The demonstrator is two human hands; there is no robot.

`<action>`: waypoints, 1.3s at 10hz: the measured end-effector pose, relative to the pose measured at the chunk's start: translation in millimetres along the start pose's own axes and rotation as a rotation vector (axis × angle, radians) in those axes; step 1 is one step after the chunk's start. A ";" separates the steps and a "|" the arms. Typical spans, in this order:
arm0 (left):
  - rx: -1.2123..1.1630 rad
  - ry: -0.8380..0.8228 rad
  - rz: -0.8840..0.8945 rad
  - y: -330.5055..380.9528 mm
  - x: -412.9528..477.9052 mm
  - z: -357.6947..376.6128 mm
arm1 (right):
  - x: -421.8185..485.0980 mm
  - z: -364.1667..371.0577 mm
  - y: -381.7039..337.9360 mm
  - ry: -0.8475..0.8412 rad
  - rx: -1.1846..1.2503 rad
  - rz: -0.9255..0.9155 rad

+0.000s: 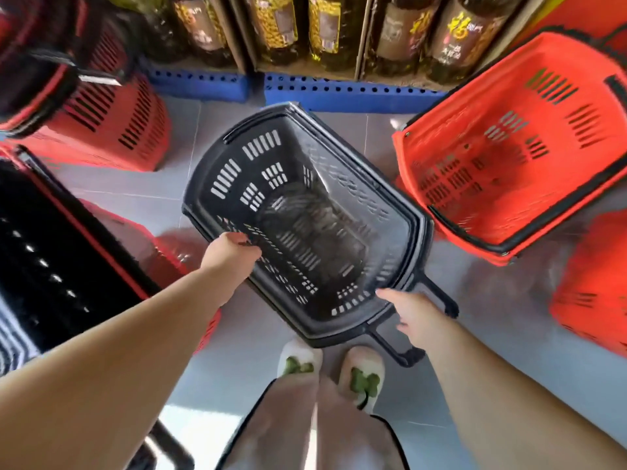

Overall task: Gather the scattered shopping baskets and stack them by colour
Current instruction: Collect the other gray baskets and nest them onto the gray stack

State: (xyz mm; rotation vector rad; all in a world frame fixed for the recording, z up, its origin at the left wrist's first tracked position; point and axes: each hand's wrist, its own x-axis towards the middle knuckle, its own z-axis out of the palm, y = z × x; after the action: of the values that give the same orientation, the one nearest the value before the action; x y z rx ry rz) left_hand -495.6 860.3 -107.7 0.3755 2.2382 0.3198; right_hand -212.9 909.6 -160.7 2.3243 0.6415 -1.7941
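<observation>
A black slotted shopping basket (305,218) hangs tilted over the grey floor in the middle of the head view, its black handle sticking out at the lower right. My left hand (230,256) grips its left rim. My right hand (414,313) holds the near right corner of the rim by the handle. An orange-red basket (509,144) stands open and tilted at the right. Another red basket (590,286) lies at the far right edge. Red baskets (112,127) are stacked at the upper left, and a black basket (44,252) sits at the left.
Shelves of dark bottles (325,25) stand at the back on blue plastic pallets (339,93). My feet in pale slippers (332,368) are just below the held basket. Grey tiled floor (264,334) shows between the baskets.
</observation>
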 end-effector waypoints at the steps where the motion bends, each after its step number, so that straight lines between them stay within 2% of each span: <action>1: 0.035 0.102 -0.011 -24.0 11.5 15.5 | 29.0 14.4 13.0 -0.009 0.232 -0.003; 2: -0.065 0.140 -0.173 -41.3 21.6 27.6 | 38.2 19.7 22.8 -0.150 0.362 -0.072; 3: -0.316 0.005 -0.353 -50.6 32.6 44.1 | 47.5 19.0 27.6 -0.187 0.388 -0.099; 4: -0.518 -0.067 -0.424 -53.1 35.7 56.8 | 48.7 23.5 20.4 -0.125 0.330 -0.047; 5: -0.612 -0.073 -0.405 -50.3 37.8 47.9 | 34.6 25.6 4.3 0.008 0.268 0.016; 6: -0.623 -0.167 -0.369 -36.7 28.5 25.9 | 8.3 20.0 -4.5 -0.084 0.412 -0.050; 8: -0.699 -0.182 -0.245 8.7 -28.7 -36.2 | -79.4 5.9 -6.2 -0.084 0.483 -0.033; 9: -0.839 -0.168 -0.200 18.0 -59.4 -73.7 | -136.8 -1.8 1.0 -0.065 0.554 -0.077; 11: -0.845 -0.218 -0.107 33.0 -134.6 -141.8 | -243.6 -12.6 13.0 -0.067 0.698 -0.177; 12: -0.937 -0.214 -0.044 31.3 -172.7 -168.7 | -293.1 -15.5 23.8 -0.103 0.745 -0.259; 13: -0.885 -0.239 0.039 29.0 -209.8 -186.7 | -335.2 -19.8 25.8 -0.139 0.768 -0.362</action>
State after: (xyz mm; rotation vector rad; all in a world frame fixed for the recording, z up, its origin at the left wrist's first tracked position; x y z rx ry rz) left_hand -505.8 790.1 165.6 -0.0256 1.6526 1.1549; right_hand -251.7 810.5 158.8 2.5876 0.4103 -2.7298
